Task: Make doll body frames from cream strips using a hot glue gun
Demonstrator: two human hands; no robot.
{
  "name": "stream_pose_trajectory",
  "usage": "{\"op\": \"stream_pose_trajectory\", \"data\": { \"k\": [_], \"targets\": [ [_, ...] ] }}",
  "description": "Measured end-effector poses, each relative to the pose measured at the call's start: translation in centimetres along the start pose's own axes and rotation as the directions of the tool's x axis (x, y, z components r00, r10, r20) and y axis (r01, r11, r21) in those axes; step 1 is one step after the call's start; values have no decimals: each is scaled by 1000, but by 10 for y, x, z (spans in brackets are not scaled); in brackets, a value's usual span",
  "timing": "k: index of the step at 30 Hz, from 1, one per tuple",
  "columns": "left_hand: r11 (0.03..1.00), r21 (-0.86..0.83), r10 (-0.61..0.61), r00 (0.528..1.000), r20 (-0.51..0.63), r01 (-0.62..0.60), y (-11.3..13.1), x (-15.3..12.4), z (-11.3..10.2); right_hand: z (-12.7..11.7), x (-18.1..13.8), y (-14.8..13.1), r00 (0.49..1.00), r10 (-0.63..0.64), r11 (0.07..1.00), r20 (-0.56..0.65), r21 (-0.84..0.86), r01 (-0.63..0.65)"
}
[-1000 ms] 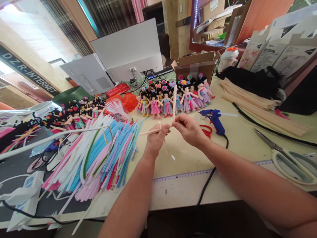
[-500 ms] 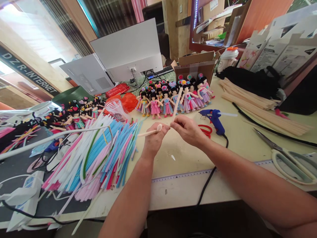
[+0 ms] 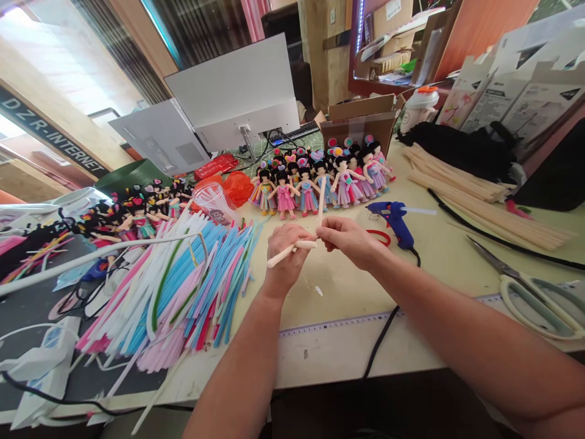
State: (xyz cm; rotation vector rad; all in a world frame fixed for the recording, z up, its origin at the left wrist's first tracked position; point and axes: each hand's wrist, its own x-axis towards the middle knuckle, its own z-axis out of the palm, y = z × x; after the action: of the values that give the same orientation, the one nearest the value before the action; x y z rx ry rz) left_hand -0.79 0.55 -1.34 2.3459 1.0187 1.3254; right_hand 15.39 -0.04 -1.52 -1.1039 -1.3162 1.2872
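Observation:
Both hands meet over the middle of the table. My left hand (image 3: 287, 250) is closed on a bent cream pipe cleaner (image 3: 282, 255), whose doubled end lies across the back of the fingers. Thumb and finger of my right hand (image 3: 343, 239) pinch the cream pipe cleaner close beside the left fingertips. A straight cream length (image 3: 322, 201) stands up from between the hands. Where the pieces join is hidden by the fingers. Beyond them stand several small pipe-cleaner dolls (image 3: 308, 195) in coloured skirts.
Left lies a big pile of coloured pipe cleaners (image 3: 183, 286). A blue glue gun (image 3: 397, 222) and red-handled tool (image 3: 379, 236) are right of my hands; scissors (image 3: 530, 299) lie farther right. Cream pipe cleaners (image 3: 493, 207) are stacked behind. A ruler (image 3: 329, 325) runs along the front edge.
My left hand has turned, swinging the bent cream end downward and across its fingers. The upright length has tipped closer to vertical. My right hand keeps its pinch, shifted very slightly.

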Motion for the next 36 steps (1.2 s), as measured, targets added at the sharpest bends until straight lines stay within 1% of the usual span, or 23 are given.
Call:
{"op": "stream_pose_trajectory", "data": {
  "k": [2, 4, 6, 8, 9, 11, 14, 16, 18, 20, 22, 25, 29, 32, 36],
  "targets": [
    [996, -57, -69, 998, 10, 69, 1, -1, 1, 1, 0, 0, 1000, -20, 1000, -22, 2, 20],
    [971, -130, -203, 979, 13, 203, 3, -2, 1, 1, 0, -1, 998, -45, 999, -51, -28, 44],
    [914, -219, -348, 938, 4, 340, 4, -1, 0, 0, 0, -2, 992, -90, 993, -88, -87, 82],
    [857, -310, -436, 900, -12, 411, 4, 0, -1, -3, 0, -2, 976, -168, 976, -142, -161, 145],
    [836, -346, -460, 887, -22, 425, 4, 0, -1, -4, 0, -2, 960, -221, 961, -174, -204, 184],
    [806, -385, -503, 864, -41, 451, 3, 1, -2, -7, -1, -3, 910, -349, 910, -223, -313, 272],
    [755, -397, -588, 806, -61, 521, -1, 1, -3, -8, -4, -7, 821, -529, 791, -214, -476, 385],
    [700, -411, -643, 766, -7, 584, -3, 1, -2, -7, -7, -10, 783, -598, 728, -171, -526, 440],
    [623, -441, -674, 729, 115, 646, -3, 1, -1, -5, -9, -12, 766, -629, 695, -129, -536, 480],
    [532, -479, -684, 688, 241, 698, -2, 2, 0, -3, -10, -12, 761, -641, 679, -96, -533, 505],
    [441, -518, -691, 645, 325, 733, 0, 4, -1, -2, -9, -11, 766, -639, 676, -76, -530, 512],
    [326, -565, -695, 597, 401, 758, 3, 6, -2, -2, -9, -9, 779, -625, 678, -57, -534, 505],
    [197, -615, -692, 553, 464, 763, 6, 8, -1, 0, -9, -7, 793, -609, 680, -17, -525, 512],
    [156, -639, -704, 539, 463, 754, 6, 8, 0, 2, -10, -5, 803, -595, 682, 15, -518, 515],
    [177, -644, -725, 541, 427, 745, 6, 7, 3, 2, -10, -4, 825, -563, 688, 36, -533, 493]
  ]
}}
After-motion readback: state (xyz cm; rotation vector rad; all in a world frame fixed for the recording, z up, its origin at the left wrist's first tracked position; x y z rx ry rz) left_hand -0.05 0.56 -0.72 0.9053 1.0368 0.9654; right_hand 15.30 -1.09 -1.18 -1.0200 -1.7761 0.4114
